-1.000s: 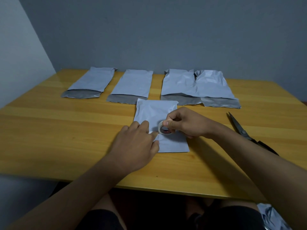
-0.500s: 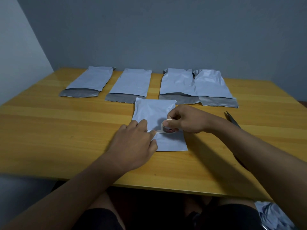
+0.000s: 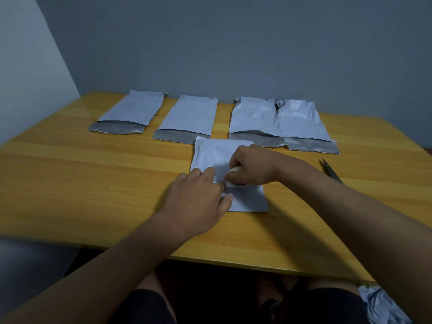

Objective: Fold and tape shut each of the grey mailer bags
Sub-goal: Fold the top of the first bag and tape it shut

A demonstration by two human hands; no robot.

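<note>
Head view: I count five grey mailer bags. Four unfolded bags [image 3: 190,116] lie in a row across the upper middle of the frame, and one folded bag [image 3: 216,155] lies at the centre on the wooden surface [image 3: 70,183]. One tape roll [image 3: 237,182] sits on the folded bag, held by the fingers of my right hand [image 3: 253,168]. My left hand [image 3: 196,201] presses the bag with fingers nearly straight. One pair of scissors [image 3: 332,171] shows at the right edge. Compared with half a second ago, the right hand has turned the roll lower onto the bag, and the scissors are less hidden.
</note>
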